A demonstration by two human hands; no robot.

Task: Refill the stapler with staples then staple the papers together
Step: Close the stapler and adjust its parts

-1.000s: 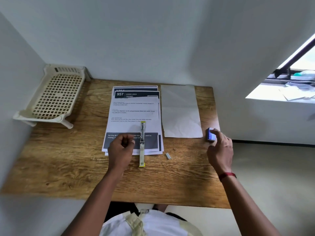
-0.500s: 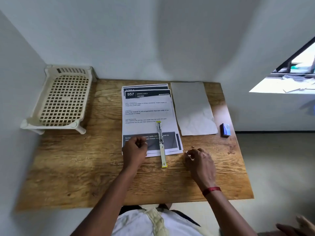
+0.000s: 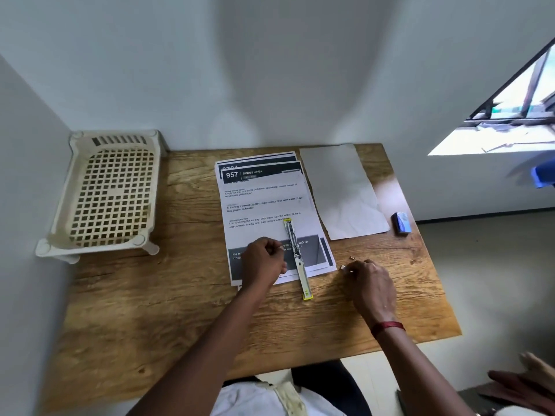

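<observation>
Moved off the blue staple box (image 3: 401, 223) at far right, the right hand (image 3: 372, 283) pinched a strip of staples (image 3: 344, 267) on the table (image 3: 150, 310) beside the stapler (image 3: 295, 256), opened flat across the papers (image 3: 264, 205), apparently for loading. Left hand (image 3: 264, 262), curled and seemingly empty, rested on them, knuckles up.

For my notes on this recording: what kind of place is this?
Probably a small indoor desk corner: a wooden table against white walls, printed papers with a stapler on them, a window at right.

The top printed sheet (image 3: 264, 202) reads "957 DINING AREA".
</observation>
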